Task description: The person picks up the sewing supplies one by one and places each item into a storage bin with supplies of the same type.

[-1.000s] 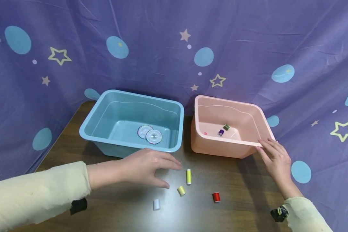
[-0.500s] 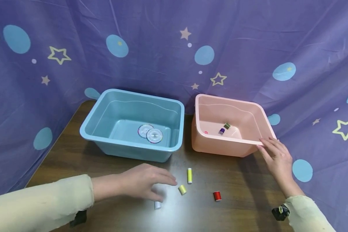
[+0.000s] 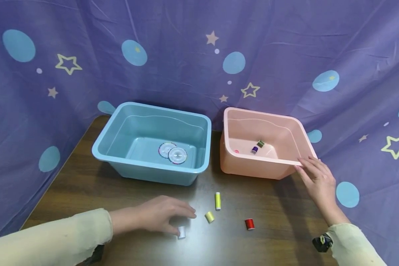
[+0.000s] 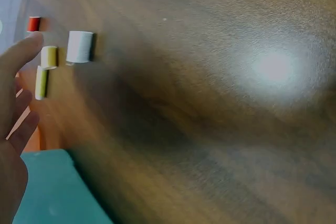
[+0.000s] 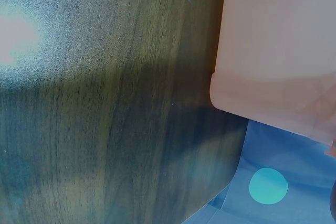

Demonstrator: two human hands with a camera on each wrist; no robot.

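My left hand (image 3: 163, 214) is low over the table, thumb and fingers spread, beside a white thread spool (image 3: 181, 232). In the left wrist view a gap shows between the thumb and the white spool (image 4: 80, 46). My right hand (image 3: 319, 183) holds the front right corner of a pink bin (image 3: 249, 168) by its rim, thumb outside the front wall. A pale yellow spool (image 3: 210, 217), a long bright yellow spool (image 3: 218, 201) and a red spool (image 3: 249, 224) lie on the table. Purple (image 3: 254, 150) and green (image 3: 261, 143) spools lie inside the pink bin.
A blue bin (image 3: 146, 173) stands at the back left with two round pin wheels (image 3: 177, 156) in it. A small pink item (image 3: 236, 151) lies in the pink bin. Behind the wooden table (image 3: 146, 251) hangs a purple patterned cloth (image 3: 179, 44).
My left hand has moved back from in front of the blue bin, down and slightly left, to the white spool. The right hand stays at the pink bin's rim.
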